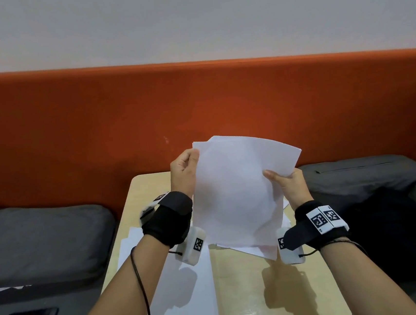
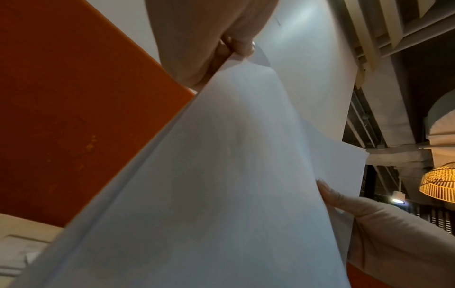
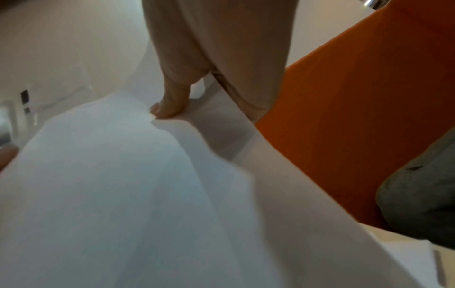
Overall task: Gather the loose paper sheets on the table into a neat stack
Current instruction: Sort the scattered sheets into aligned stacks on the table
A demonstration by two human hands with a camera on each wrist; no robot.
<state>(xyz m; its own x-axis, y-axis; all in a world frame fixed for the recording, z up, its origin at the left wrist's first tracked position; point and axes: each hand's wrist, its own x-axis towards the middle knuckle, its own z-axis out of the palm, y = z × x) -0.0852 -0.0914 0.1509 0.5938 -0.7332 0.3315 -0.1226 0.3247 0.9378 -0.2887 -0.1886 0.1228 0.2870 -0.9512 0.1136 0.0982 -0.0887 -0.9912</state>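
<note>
Partly gathered: bundle of sheets [image 1: 240, 192] pinched upright by left hand [image 1: 184, 171] and right hand [image 1: 287, 184], corners uneven, loose sheets [image 1: 186, 286] left on table [image 1: 253, 292].

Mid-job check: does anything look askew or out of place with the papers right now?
Yes. The held sheets are not squared: one corner pokes out at the top behind the front sheet. The left hand and right hand pinch opposite edges. More loose sheets lie on the table, ungathered and at differing angles.
</note>
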